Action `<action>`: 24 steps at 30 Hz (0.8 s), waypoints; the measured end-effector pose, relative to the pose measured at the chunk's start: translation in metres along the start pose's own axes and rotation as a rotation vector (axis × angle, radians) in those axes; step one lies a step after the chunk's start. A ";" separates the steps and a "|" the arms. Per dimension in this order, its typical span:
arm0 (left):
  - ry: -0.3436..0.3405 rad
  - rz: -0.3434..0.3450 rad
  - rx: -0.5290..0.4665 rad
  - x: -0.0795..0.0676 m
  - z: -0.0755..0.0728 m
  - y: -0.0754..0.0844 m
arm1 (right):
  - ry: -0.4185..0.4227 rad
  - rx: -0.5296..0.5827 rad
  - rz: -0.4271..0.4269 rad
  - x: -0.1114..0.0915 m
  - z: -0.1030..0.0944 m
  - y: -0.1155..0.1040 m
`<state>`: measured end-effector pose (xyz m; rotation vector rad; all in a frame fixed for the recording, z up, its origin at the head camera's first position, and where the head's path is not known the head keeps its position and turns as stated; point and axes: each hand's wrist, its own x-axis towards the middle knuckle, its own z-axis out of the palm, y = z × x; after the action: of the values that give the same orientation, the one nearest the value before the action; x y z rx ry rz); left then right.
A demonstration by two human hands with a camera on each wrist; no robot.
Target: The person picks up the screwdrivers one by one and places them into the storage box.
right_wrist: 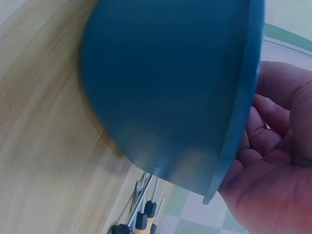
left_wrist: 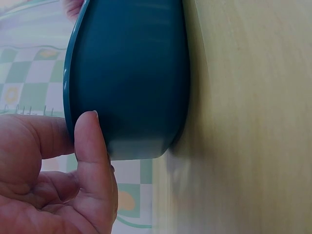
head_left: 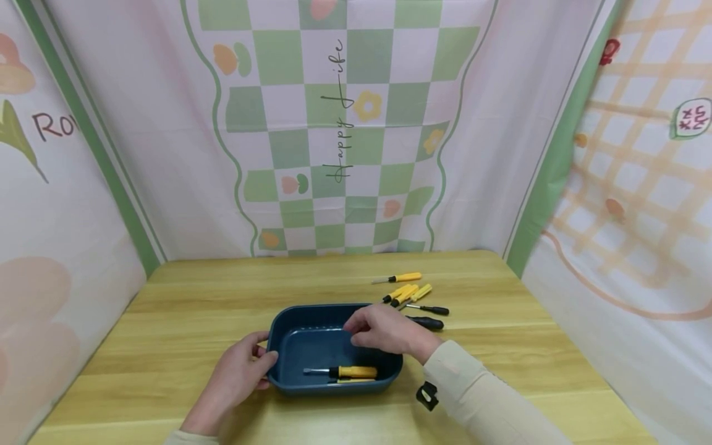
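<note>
A dark blue rectangular bin [head_left: 283, 384] stands on the wooden table. My left hand [head_left: 238, 372] pinches its left rim; the left wrist view also shows this hand [left_wrist: 73, 175] at the bin's edge. Inside, along the near wall, lies a yellow-handled screwdriver [head_left: 356, 372], its shaft pointing left. A second yellow item [head_left: 356, 381] is partly covered beside it. My right hand [head_left: 384, 330] reaches over the bin's right side, fingers loosely bent, with no object visible in them. In the right wrist view, the bin wall hides some of those fingers.
Several screwdrivers lie behind the bin's right side: a lone yellow one [head_left: 408, 277], a yellow-handled cluster [head_left: 404, 295], a slim black-handled one [head_left: 436, 310] and a thicker black handle [head_left: 427, 322]. A black strap piece [head_left: 427, 395] shows by the right sleeve. Printed curtains surround the table.
</note>
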<state>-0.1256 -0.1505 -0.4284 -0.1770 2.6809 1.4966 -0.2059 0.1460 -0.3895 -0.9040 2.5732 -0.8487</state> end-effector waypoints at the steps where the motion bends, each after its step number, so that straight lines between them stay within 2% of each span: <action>1: 0.001 0.000 0.001 0.000 0.000 0.000 | 0.000 0.000 0.001 0.000 0.000 0.000; 8: -0.006 -0.006 0.004 0.001 0.000 0.000 | 0.011 -0.003 -0.009 -0.001 -0.001 0.000; 24: -0.013 -0.010 0.003 0.000 -0.002 0.001 | 0.051 0.071 0.023 -0.007 -0.009 0.000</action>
<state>-0.1260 -0.1519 -0.4264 -0.1794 2.6680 1.4863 -0.2047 0.1547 -0.3819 -0.8415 2.5737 -0.9623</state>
